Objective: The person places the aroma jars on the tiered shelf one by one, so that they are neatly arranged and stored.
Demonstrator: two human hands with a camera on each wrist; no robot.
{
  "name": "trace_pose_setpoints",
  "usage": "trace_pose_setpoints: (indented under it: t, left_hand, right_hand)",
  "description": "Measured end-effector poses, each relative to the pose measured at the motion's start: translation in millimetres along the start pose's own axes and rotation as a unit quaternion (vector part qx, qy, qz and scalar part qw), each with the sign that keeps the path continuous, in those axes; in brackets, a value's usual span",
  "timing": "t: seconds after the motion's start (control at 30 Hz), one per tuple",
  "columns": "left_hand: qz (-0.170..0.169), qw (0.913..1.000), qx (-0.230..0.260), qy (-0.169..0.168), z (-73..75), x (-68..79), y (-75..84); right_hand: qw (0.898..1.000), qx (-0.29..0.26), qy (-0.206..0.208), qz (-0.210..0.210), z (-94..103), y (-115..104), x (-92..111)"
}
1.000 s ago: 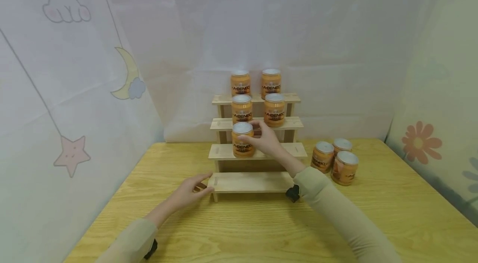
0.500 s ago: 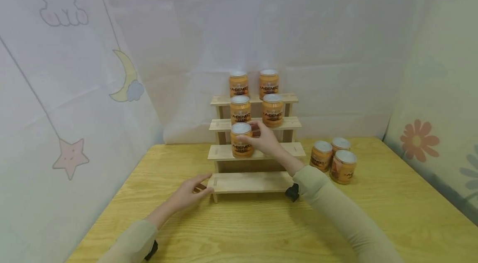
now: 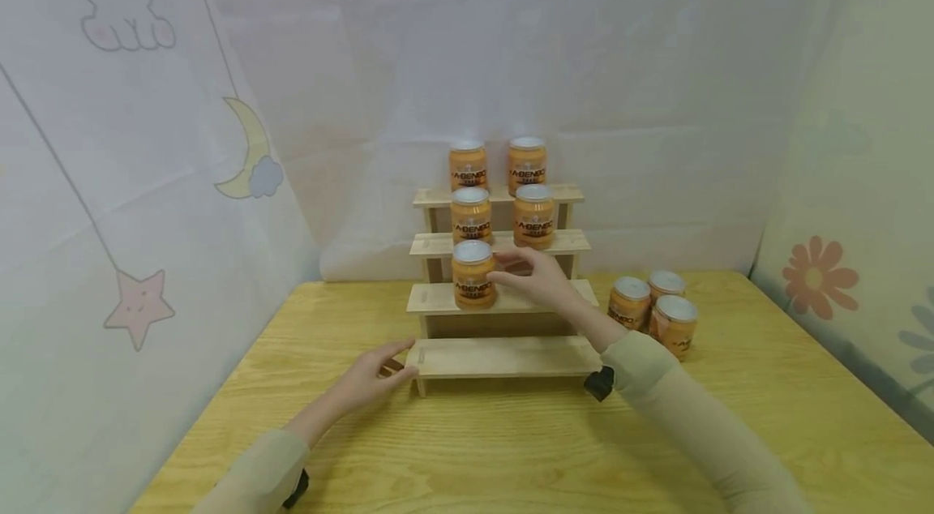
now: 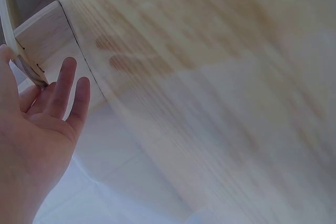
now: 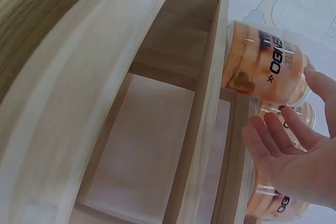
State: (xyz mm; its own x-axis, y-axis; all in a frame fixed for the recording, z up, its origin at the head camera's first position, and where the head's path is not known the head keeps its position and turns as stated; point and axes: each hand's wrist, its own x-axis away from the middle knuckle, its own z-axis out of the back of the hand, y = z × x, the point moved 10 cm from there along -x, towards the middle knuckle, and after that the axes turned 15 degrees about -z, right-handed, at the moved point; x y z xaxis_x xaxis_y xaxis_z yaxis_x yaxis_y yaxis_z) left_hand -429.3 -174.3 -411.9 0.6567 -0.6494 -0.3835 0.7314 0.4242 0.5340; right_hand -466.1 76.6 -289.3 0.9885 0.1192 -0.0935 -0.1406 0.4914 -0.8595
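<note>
An orange can (image 3: 473,277) with a silver lid stands upright at the left of the second step from the bottom on a wooden stepped rack (image 3: 503,356). Just to its right is my right hand (image 3: 536,277), its fingers apart and nothing held; the right wrist view shows the thumb close to the can's lid end. With my left hand (image 3: 372,374) I hold the left end of the lowest step, thumb and index finger on either side of the board (image 4: 26,69). The other left fingers reach out loosely.
Two cans (image 3: 533,218) stand upright on the third step, the left one partly hidden, and two more (image 3: 527,167) on the top step. On the wooden table (image 3: 467,457), three cans (image 3: 674,327) cluster right of the rack, partly behind my right sleeve. A cloth backdrop (image 3: 620,76) hangs behind.
My right hand has let go of the can on the second step and moved a little right. The can stays in place. My left hand keeps its hold on the rack.
</note>
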Motion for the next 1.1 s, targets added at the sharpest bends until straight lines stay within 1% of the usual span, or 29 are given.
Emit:
trace_pose_setpoints:
  t: [0.07, 0.17, 0.3, 0.4, 0.47, 0.67, 0.87, 1.0, 1.1]
  left_hand:
    - [-0.002, 1.0, -0.004, -0.002, 0.2, -0.1, -0.1]
    - [-0.002, 1.0, -0.005, -0.002, -0.4, 0.3, -0.7]
    - [-0.001, 1.0, -0.001, -0.001, -1.3, 0.7, -1.9]
    - [0.001, 1.0, 0.002, -0.001, -1.2, 0.4, -2.0]
    - [0.002, 1.0, 0.004, -0.002, -0.9, 0.3, -1.1]
    - [0.002, 1.0, 0.001, -0.002, 0.7, -0.3, 0.5]
    - [0.003, 1.0, 0.002, -0.002, 0.7, -0.2, 0.4]
    - [0.009, 0.9999, 0.004, -0.002, 0.4, 0.3, -1.0]
    - [0.017, 0.9998, 0.008, -0.002, 0.7, 1.0, -2.9]
  right_hand:
    - [1.0, 0.009, -0.001, -0.001, 4.7, 2, 4]
    - [1.0, 0.018, -0.006, 0.008, 11.8, 6, 9]
    - [0.999, 0.013, -0.022, 0.021, 22.2, 14, 14]
    - [0.999, 0.004, -0.031, 0.007, 32.1, 22, 20]
    - [0.999, -0.002, -0.034, 0.005, 40.0, 29, 24]
    - [1.0, 0.004, -0.02, 0.008, 66.7, 43, 34]
    - [0.999, 0.039, 0.005, -0.011, 91.6, 64, 43]
    - [0.999, 0.036, 0.0, -0.031, 102.9, 80, 53]
    - [0.999, 0.04, 0.01, -0.033, 113.6, 89, 61]
